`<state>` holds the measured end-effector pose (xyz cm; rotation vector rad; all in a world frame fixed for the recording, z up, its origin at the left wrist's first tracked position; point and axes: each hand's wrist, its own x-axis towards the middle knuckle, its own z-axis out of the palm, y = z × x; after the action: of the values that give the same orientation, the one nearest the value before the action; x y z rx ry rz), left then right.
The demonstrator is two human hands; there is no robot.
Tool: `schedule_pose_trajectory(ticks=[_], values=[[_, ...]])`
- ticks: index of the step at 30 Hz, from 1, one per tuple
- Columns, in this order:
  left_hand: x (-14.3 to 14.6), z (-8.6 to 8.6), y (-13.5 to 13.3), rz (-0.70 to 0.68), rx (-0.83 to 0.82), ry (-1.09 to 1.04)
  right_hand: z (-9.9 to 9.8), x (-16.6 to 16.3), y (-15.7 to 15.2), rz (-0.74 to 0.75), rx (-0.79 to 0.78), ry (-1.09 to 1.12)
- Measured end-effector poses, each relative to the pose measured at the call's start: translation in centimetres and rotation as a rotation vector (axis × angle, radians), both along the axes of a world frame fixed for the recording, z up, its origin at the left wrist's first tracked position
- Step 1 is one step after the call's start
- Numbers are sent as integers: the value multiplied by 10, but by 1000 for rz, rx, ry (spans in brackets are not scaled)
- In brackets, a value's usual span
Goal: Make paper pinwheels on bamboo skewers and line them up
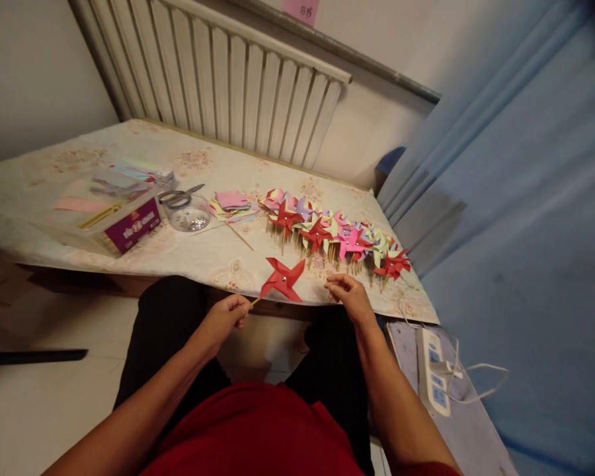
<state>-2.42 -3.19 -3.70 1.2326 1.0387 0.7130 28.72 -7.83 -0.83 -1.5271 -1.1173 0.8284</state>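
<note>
A red paper pinwheel (283, 279) on a thin wooden stick is held by my left hand (232, 311), whose fingers are closed on the stick's lower end. The pinwheel's head hangs over the table's near edge, a silvery pin at its centre. To its right, my right hand (348, 294) is apart from it, fingers loosely curled with gaps between them and nothing visible in them. Beyond that hand stand many finished pinwheels (350, 243) in red, pink, yellow and purple, upright on sticks in close rows.
On the cloth-covered table (258, 155) lie a stack of coloured paper squares (232, 200), a loose stick (238, 236), a clear dish of small metal pins (191, 220), scissors (178, 196) and a purple-labelled box (133, 225). A power strip (434, 373) sits at right beside a blue curtain (520, 198).
</note>
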Motion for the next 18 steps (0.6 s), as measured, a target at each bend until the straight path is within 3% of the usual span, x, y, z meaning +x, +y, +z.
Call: schedule_pose_trajectory(ticks=[5,8,12,18], values=[[6,-19,17,105,-117,-106,-55,-6,-3,-3,-162,29],[12,-22,34,176,-186,-215,-74,-11,-2,-10,-203,28],[22,-19,62,254,-265,-312,-84,-13,3,-40,-231,5],[37,-21,105,325,-251,-406,-90,-16,11,-61,-242,19]])
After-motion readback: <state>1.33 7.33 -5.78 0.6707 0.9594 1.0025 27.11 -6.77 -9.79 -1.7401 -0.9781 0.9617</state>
